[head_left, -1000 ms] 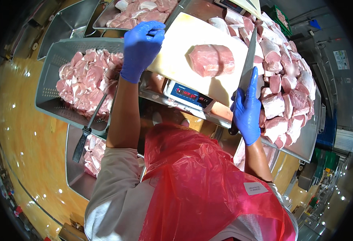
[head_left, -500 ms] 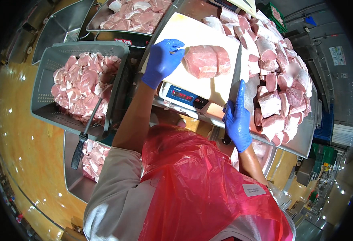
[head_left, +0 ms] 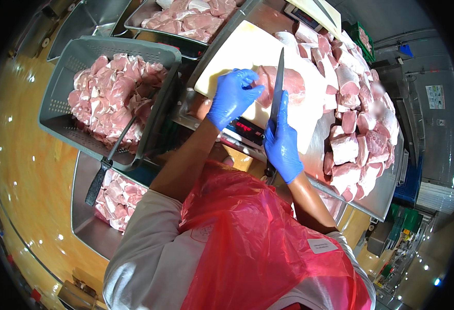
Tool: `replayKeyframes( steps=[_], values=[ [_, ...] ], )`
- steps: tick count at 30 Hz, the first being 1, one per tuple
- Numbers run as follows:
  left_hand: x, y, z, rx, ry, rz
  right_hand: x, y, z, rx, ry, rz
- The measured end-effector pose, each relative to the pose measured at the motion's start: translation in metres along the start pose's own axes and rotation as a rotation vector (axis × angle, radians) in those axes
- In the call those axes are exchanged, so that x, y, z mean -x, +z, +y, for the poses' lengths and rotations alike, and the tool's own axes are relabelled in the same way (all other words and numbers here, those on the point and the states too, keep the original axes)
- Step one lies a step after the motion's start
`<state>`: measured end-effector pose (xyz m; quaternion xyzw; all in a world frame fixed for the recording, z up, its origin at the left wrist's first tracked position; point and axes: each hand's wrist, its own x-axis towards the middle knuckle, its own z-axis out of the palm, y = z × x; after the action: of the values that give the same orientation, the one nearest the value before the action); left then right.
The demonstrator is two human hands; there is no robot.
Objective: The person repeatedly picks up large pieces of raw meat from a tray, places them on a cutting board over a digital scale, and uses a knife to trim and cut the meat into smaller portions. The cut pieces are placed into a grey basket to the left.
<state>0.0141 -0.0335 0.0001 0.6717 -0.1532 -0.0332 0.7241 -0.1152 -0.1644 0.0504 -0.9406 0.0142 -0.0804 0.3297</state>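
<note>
left hand [head_left: 233, 98] blue glove, fingers curled onto the pink meat slab [head_left: 289, 85] | right hand [head_left: 282, 140] closed round long steel knife [head_left: 277, 88], blade on the slab | slab mid pale cutting board [head_left: 237, 54], near its front edge | grey slotted crate [head_left: 61, 111] of glossy chunks off the board's left edge

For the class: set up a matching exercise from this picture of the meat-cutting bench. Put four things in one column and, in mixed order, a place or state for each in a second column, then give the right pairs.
Things
1. long steel-bladed knife
2. grey perforated plastic crate
3. pale plastic cutting board
4. black-handled sharpening steel

Places or states
A. under the pink slab of meat
B. leaning on a crate's rim, handle hanging out
C. held in the right hand, blade on the meat
D. heaped with pink meat pieces

Pairs: 1-C, 2-D, 3-A, 4-B
</note>
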Motion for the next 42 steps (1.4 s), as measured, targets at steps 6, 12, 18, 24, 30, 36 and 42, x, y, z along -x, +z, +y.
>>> replayKeyframes(
  steps=[6, 12, 18, 24, 30, 36, 42],
  values=[
    [-0.006, -0.011, 0.0, -0.224, 0.17, 0.073, -0.029, 0.008, -0.009, 0.018, 0.012, 0.018],
    [-0.009, -0.052, 0.02, -0.345, 0.369, 0.407, -0.023, -0.014, -0.021, -0.107, 0.267, 0.117],
    [-0.003, -0.058, 0.015, -0.312, 0.359, 0.48, -0.006, -0.031, 0.018, -0.127, 0.194, 0.163],
    [0.007, -0.066, 0.014, -0.29, 0.33, 0.476, -0.014, -0.032, 0.014, -0.017, 0.136, 0.169],
    [0.009, -0.07, 0.016, -0.298, 0.3, 0.471, -0.016, -0.019, -0.005, -0.036, 0.115, 0.143],
    [0.014, -0.067, 0.011, -0.309, 0.305, 0.421, -0.005, -0.015, 0.009, -0.089, 0.129, 0.118],
    [0.012, -0.05, -0.005, -0.302, 0.298, 0.244, 0.0, -0.007, -0.008, -0.115, 0.219, 0.077]
  ],
)
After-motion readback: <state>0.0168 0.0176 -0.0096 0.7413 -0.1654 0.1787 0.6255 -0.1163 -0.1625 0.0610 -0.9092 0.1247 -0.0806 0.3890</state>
